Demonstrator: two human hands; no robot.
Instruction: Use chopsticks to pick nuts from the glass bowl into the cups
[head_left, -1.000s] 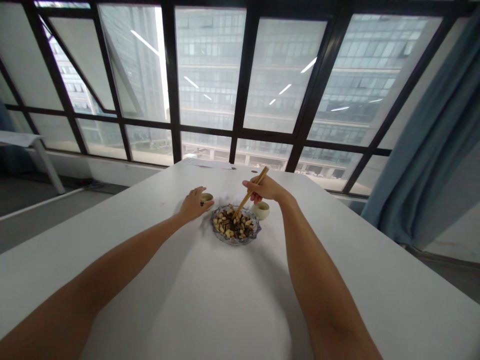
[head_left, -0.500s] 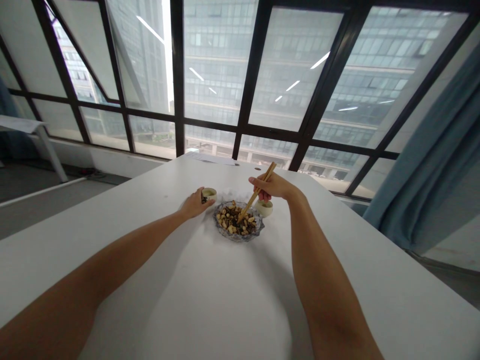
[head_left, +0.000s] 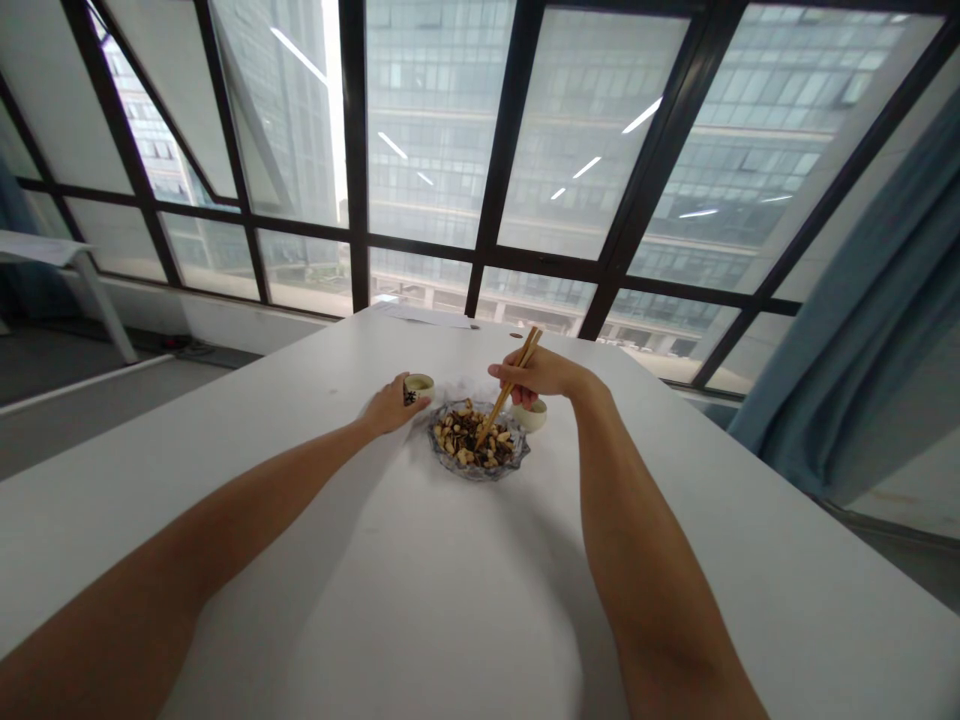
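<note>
Glass dish [head_left: 480,476] on white table [head_left: 360,600], in front of person, filled with tan and dark bits [head_left: 459,445]. Right hand [head_left: 541,373] pinches chopsticks [head_left: 494,412], slanted, tips down among the bits. Left hand [head_left: 388,408] curled around left cup [head_left: 420,388], fingers and thumb on its sides, cup upright just beside dish. Right cup [head_left: 534,416] sits by dish's other side, partly behind right hand. Paper [head_left: 424,317] at table's far end, windows [head_left: 431,130] beyond.

from the person's head, the one camera faces forward and down over the white table [head_left: 450,570], well back from the left hand [head_left: 386,408] and right hand [head_left: 544,372], its wide view reaching the windows [head_left: 435,130] beyond.
</note>
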